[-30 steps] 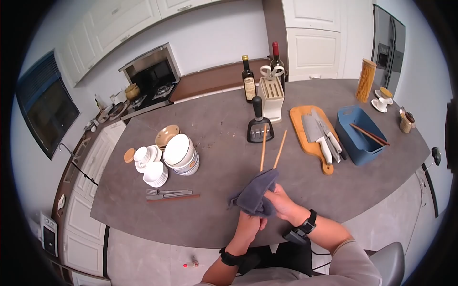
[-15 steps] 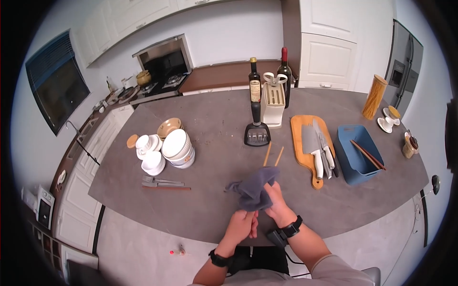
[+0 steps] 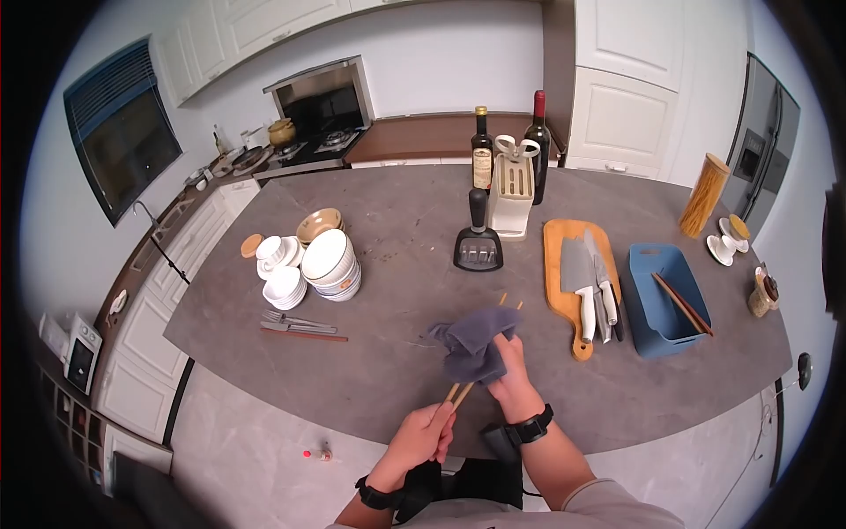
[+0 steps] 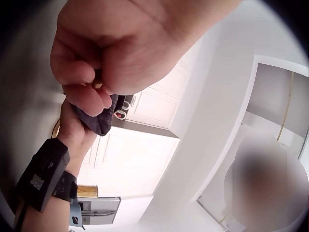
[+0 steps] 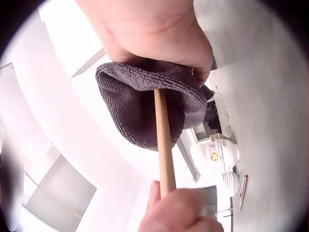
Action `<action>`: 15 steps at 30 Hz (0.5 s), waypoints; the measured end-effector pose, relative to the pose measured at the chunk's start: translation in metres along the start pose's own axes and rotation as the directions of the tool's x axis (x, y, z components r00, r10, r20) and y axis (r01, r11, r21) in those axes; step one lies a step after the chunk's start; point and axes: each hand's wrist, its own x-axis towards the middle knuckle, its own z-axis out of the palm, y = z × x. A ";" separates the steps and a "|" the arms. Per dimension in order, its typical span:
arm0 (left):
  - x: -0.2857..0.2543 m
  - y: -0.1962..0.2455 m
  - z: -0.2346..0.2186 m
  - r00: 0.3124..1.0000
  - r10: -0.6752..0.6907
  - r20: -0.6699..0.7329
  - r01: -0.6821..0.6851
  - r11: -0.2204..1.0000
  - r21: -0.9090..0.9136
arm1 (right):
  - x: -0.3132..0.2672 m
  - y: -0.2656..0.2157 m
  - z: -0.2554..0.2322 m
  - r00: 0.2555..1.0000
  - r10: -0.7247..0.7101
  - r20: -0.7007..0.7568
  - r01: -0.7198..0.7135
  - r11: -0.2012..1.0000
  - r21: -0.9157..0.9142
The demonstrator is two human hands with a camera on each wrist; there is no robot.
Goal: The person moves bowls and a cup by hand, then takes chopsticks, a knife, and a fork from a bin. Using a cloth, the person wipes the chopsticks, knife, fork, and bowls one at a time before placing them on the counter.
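My left hand (image 3: 425, 438) grips the near ends of two light wooden chopsticks (image 3: 459, 395) close to the table's front edge. A dark grey-purple cloth (image 3: 474, 346) is bunched around the upper part of the chopsticks, with their tips poking out beyond it. My right hand (image 3: 513, 375) holds that cloth from the right side. In the right wrist view, the terry cloth (image 5: 128, 108) curls round a chopstick (image 5: 165, 150) that runs down into the left hand's fingers. The left wrist view shows my left hand (image 4: 116, 43) with fingers curled and a small wooden end between them.
To the left stand stacked white bowls (image 3: 328, 260) and cutlery (image 3: 300, 326). Ahead are a black knife sharpener (image 3: 478, 251), a knife block (image 3: 511, 198) and bottles. On the right lie a cutting board (image 3: 558, 286) with knives and a blue basin (image 3: 648, 326) holding dark chopsticks.
The cloth has slid along the chopsticks towards their tips, so more wood shows below it and less beyond. My left hand has drawn back towards my body. The head view has shifted.
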 end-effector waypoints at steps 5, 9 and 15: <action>0.030 -0.014 -0.013 0.997 0.078 0.008 -0.078 0.996 -0.036 | -0.016 0.020 0.019 0.997 0.067 0.030 -0.063 0.992 -0.109; 0.047 -0.020 -0.012 0.992 0.114 -0.050 -0.118 0.988 -0.100 | -0.016 0.032 0.020 0.994 0.108 0.015 -0.101 0.961 -0.257; 0.035 0.004 -0.029 0.978 0.104 0.180 -0.091 0.993 -0.079 | -0.004 0.011 0.004 0.998 -0.070 0.004 0.070 0.982 -0.173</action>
